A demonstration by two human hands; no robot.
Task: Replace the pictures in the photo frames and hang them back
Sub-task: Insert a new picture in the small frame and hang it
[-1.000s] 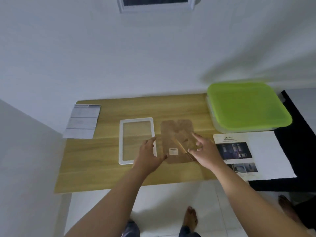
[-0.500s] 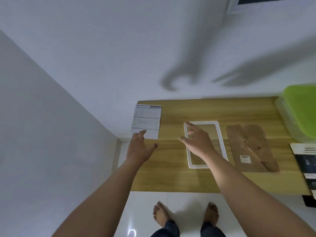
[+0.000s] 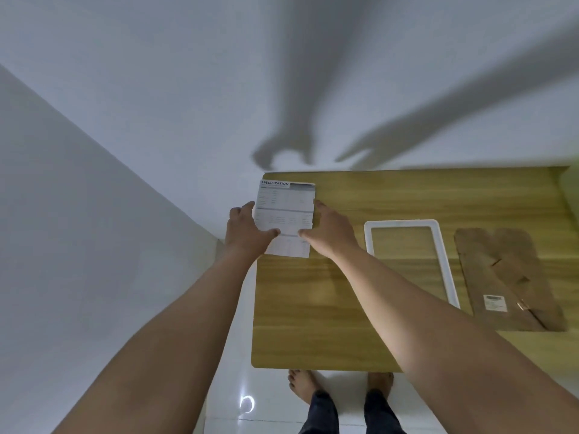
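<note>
A printed sheet headed "SPECIFICATION" [image 3: 286, 208] lies at the far left corner of the wooden table [image 3: 313, 314], its left edge just past the table's side. My left hand [image 3: 247, 233] pinches the sheet's left edge with the thumb on top. My right hand [image 3: 332, 233] rests at its right edge, thumb on the paper and index finger straight along the side. An empty white photo frame [image 3: 401, 223] lies flat to the right. Further right lies its brown backing board [image 3: 501, 270] with a small label.
A sliver of the green-lidded container [image 3: 571, 189] shows at the table's far right edge. White walls meet in a corner just left of the table. My bare feet [image 3: 302, 385] stand on the white tiled floor at the table's near edge.
My view swung left. Both hands left the backing board and frame, moved left across the table, and now sit on either side of the printed sheet.
</note>
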